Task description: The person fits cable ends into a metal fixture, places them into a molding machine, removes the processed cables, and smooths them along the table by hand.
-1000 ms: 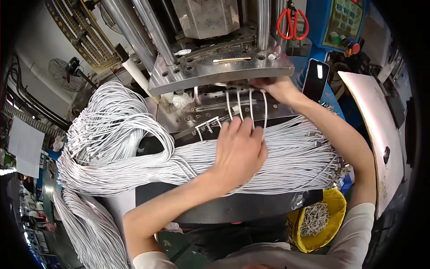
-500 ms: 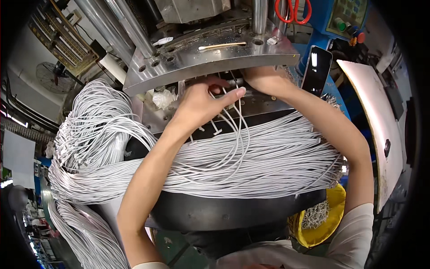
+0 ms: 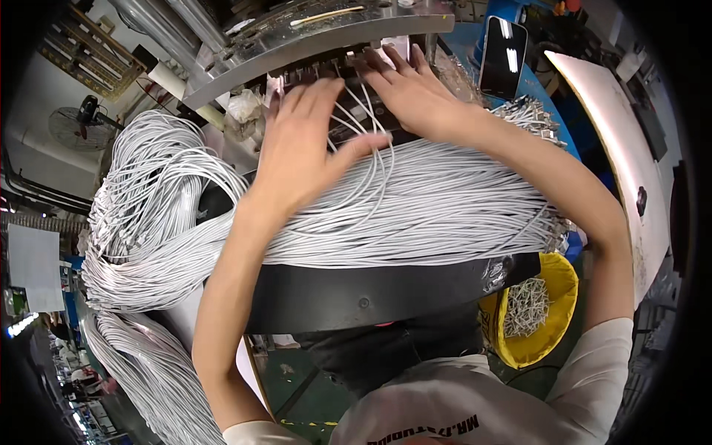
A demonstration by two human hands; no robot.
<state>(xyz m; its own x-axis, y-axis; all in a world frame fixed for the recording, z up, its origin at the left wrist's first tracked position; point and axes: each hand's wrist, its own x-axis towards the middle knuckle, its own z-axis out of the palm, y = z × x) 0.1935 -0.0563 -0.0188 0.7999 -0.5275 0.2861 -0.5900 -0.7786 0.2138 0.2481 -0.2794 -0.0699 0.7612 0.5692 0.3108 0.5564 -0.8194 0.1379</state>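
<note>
My left hand (image 3: 297, 144) reaches to the metal mold (image 3: 356, 115) under the thick steel plate (image 3: 319, 43). Its fingers lie stretched out at the mold's edge, and the thumb sticks out beside a few loose white cables (image 3: 380, 159). These cables run from the mold between my hands and curve back over the bundle. My right hand (image 3: 419, 96) rests to their right, fingers spread and tips at the mold just under the plate. Neither hand grips anything that I can see. The wide bundle of white cables (image 3: 415, 208) lies across in front of me, below both hands.
A cotton swab (image 3: 326, 15) lies on the plate. To the right stand a phone (image 3: 503, 58) and a pale board (image 3: 604, 170). A yellow bin (image 3: 567, 285) holds small white scraps. More cables (image 3: 156, 193) are heaped at left, and crumpled plastic (image 3: 243, 106) sits by the mold.
My right hand has come out from under the plate and spread its fingers. My left hand has straightened its curled fingers at the mold. The whole view has shifted, with the plate now higher.
</note>
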